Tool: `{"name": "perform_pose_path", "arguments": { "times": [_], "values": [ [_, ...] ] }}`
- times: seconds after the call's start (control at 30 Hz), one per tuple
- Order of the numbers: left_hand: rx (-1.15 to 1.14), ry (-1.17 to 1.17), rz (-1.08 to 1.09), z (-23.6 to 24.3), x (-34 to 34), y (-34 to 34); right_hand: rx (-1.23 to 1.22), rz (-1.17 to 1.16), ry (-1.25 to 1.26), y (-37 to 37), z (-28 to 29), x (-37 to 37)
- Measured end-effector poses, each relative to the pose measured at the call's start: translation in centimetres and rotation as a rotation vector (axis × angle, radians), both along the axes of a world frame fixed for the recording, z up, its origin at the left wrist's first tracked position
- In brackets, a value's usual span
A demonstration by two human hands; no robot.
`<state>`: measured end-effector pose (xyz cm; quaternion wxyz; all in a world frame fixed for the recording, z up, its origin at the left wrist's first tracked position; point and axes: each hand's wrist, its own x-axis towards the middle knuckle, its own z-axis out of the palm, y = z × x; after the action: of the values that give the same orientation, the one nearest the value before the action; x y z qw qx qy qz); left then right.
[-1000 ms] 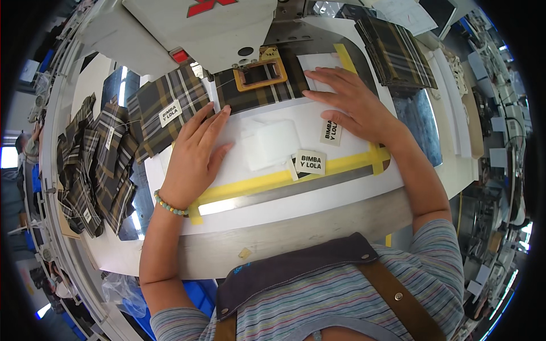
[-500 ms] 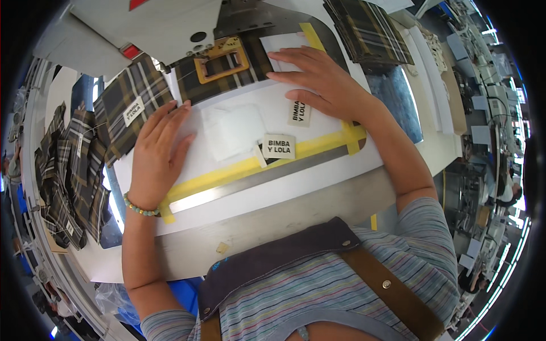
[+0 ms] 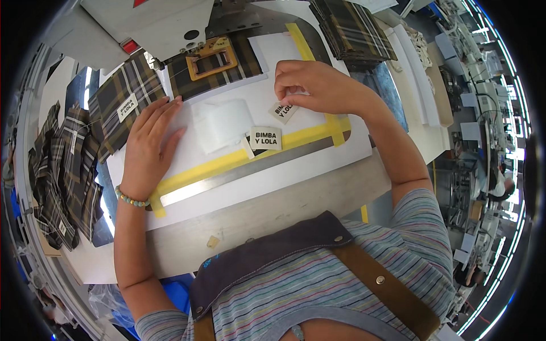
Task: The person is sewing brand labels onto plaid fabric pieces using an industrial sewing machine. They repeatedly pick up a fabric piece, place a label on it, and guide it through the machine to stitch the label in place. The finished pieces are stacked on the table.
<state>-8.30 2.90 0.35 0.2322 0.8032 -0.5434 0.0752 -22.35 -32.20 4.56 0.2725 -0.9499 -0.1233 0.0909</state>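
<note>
Frame (image 3: 215, 73): tan and rectangular, under the sewing machine (image 3: 136, 28), lying on dark plaid cloth (image 3: 248, 59).
Left hand (image 3: 147, 141): lower left of the frame, palm down, fingers stretched out and thumb well apart from them; wide, with nothing seen in its grasp, fingertips at the near left corner of the dark plaid cloth.
Right hand (image 3: 318, 85): right of the frame and a little lower, fingers curled in, grip narrow, thumb over the upper edge of a cream tag (image 3: 282, 113); cannot tell whether the tag is pinched.
Cream tag: lower right of the frame, tilted.
Second tag (image 3: 266, 138): farther below the frame, partly over a dark piece and the yellow tape (image 3: 210, 165).
Pale patch (image 3: 222, 125): below the frame, on the white sheet, between the hands.
Plaid piece (image 3: 145, 85): left of the frame, bearing its own tag.
Plaid pile (image 3: 74, 165): crumpled, farther left of the frame.
Plaid stack (image 3: 352, 34): upper right of the frame.
</note>
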Motion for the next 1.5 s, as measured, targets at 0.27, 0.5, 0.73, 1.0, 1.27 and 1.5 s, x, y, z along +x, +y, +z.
{"name": "perform_pose_path", "arguments": {
  "times": [0.27, 0.5, 0.73, 1.0, 1.27, 1.5],
  "values": [
    [-0.268, 0.584, -0.016, 2.3, -3.1, -1.9, 0.321, -0.199, -0.060, 1.3, 1.1, 0.4],
    [-0.282, 1.017, 0.000, 1.5, -4.4, -6.7, 0.459, -0.113, -0.146, 4.7, 1.2, 0.9],
    [-0.178, 0.936, 0.076, 1.8, -4.5, -6.7, 0.519, -0.139, -0.105, 3.9, -0.1, 0.9],
    [-0.259, -0.002, 0.050, 1.7, -0.6, -6.4, 0.386, -0.340, -0.056, 1.8, -1.3, 5.7],
    [-0.227, -0.153, -0.066, 0.5, 1.7, -5.5, 0.245, -0.314, 0.030, 1.6, -1.3, 14.5],
    [-0.122, -0.126, -0.079, 0.4, 1.5, -5.5, 0.156, -0.223, -0.069, 2.0, -1.0, 14.5]
  ]
}}
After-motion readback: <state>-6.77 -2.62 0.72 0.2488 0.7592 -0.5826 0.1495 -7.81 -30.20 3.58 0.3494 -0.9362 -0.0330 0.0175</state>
